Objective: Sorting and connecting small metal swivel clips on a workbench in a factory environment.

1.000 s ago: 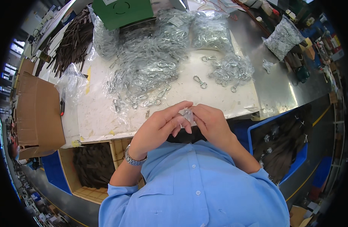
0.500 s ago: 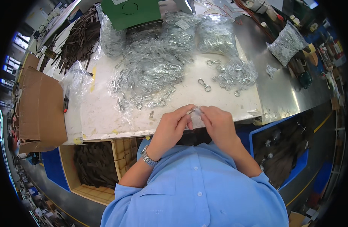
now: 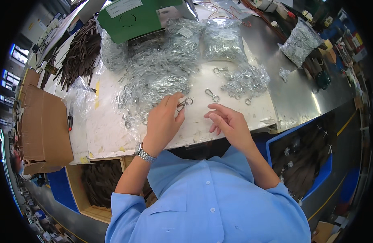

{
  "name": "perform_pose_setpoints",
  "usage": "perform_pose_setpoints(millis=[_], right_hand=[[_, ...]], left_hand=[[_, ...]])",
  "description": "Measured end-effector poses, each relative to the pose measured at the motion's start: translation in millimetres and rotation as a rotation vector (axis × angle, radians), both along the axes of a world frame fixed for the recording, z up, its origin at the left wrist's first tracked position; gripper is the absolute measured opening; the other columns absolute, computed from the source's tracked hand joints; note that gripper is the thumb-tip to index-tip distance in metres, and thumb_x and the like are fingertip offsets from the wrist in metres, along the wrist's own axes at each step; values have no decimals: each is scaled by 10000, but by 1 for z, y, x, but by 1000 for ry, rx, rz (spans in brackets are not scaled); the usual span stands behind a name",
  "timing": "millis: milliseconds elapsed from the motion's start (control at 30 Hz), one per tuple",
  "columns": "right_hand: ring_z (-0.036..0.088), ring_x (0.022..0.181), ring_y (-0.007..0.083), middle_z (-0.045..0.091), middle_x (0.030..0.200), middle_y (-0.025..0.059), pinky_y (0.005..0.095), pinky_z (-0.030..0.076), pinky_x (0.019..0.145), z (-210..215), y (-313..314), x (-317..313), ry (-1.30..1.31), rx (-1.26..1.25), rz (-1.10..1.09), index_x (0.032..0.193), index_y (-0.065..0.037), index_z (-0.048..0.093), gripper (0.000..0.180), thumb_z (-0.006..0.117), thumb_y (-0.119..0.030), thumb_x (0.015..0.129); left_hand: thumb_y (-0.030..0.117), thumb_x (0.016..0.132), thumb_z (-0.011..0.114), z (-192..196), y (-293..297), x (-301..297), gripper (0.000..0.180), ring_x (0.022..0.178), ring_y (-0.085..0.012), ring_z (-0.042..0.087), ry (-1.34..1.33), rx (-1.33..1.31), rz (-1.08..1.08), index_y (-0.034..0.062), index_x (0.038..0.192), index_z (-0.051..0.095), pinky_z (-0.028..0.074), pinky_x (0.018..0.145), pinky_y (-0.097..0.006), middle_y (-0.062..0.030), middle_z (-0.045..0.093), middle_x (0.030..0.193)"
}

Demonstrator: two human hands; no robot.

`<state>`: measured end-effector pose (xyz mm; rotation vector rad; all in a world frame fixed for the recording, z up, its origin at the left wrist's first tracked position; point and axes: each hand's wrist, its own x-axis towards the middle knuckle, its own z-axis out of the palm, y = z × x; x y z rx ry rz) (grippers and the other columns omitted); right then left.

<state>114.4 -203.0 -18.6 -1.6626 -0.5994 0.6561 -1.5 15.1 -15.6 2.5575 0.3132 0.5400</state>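
Observation:
My left hand point(image 3: 164, 119) is above the near edge of a pile of metal snap hooks in clear plastic point(image 3: 160, 77). Its thumb and fingers close on a single snap hook point(image 3: 185, 104), whose ring end sticks out to the right; the fingers partly cover the rest. To the right, my right hand point(image 3: 231, 124) hovers over the white worktop point(image 3: 194, 129) with its fingers apart and nothing visible in them. One loose snap hook point(image 3: 212, 95) lies beyond it, and a smaller heap of bagged hooks point(image 3: 245, 81) is farther right.
A green box point(image 3: 129, 20) stands behind the pile. Brown strips point(image 3: 81, 50) lie at the back left, near an open cardboard carton point(image 3: 42, 125). Full bags of hooks point(image 3: 223, 40) stand behind. Bins with dark strips point(image 3: 99, 182) sit below the table edge.
My hands, together near the table edge before, have parted. The left has moved forward and left to a hook by the pile; the right has opened. The view has shifted slightly.

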Motion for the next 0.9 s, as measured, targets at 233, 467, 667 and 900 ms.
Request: perform_pose_setpoints(millis=[233, 467, 667, 900], right_hand=[[718, 720, 123, 770, 968, 102, 269, 584, 656, -6, 28, 4, 313, 229, 101, 1179, 59, 722, 306, 595, -215, 1134], [657, 676, 89, 745, 851, 65, 246, 553, 645, 3, 23, -5, 191, 224, 82, 1065, 50, 743, 264, 617, -176, 1119], [612, 682, 60, 682, 762, 16, 221, 502, 627, 15, 17, -9, 131, 140, 53, 1024, 38, 744, 255, 637, -178, 1110], [547, 638, 54, 631, 721, 5, 221, 446, 593, 21, 23, -13, 103, 163, 7, 985, 29, 728, 272, 633, -192, 1112]], left_hand=[[-37, 864, 793, 13, -25, 2, 454, 595, -97, 496, -206, -310, -116, 97, 1287, 698, 423, 547, -255, -28, 697, 1066], [157, 1005, 780, 3, -8, -9, 210, 642, -6, 418, 88, -1177, -83, 12, 1150, 732, 325, 565, -204, 37, 712, 926], [178, 1055, 725, -9, -11, -16, 187, 608, -2, 428, 38, -1352, -64, -7, 1081, 730, 305, 515, -199, 68, 614, 786], [162, 1059, 707, -2, -20, -20, 147, 564, -2, 444, -8, -1574, -190, 15, 1063, 710, 304, 481, -195, 21, 664, 825]])
